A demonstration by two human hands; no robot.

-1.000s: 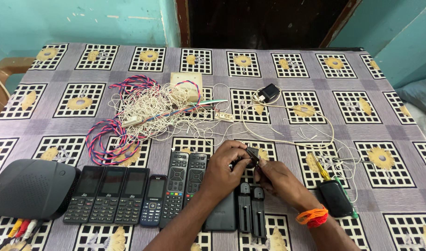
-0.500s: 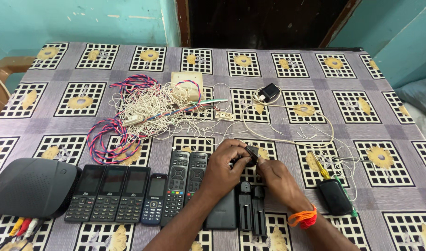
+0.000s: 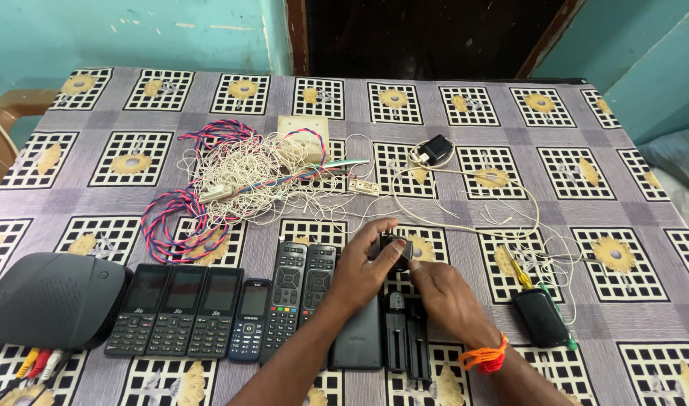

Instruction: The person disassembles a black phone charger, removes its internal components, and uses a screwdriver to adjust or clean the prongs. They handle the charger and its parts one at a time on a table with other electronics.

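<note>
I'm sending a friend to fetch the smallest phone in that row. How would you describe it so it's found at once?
Start at the black router box at the table's near left edge. Right of it lie three matching black keypad phones; next comes the small keypad phone, just before two remote controls. It is shorter and narrower, with a bluish keypad.

The single head-worn camera looks steeply down and forward from above the person's own left hand [image 3: 363, 274] and right hand [image 3: 446, 297], close over them, taking in the patterned table [image 3: 585, 150] beyond them up to the wall.
</note>
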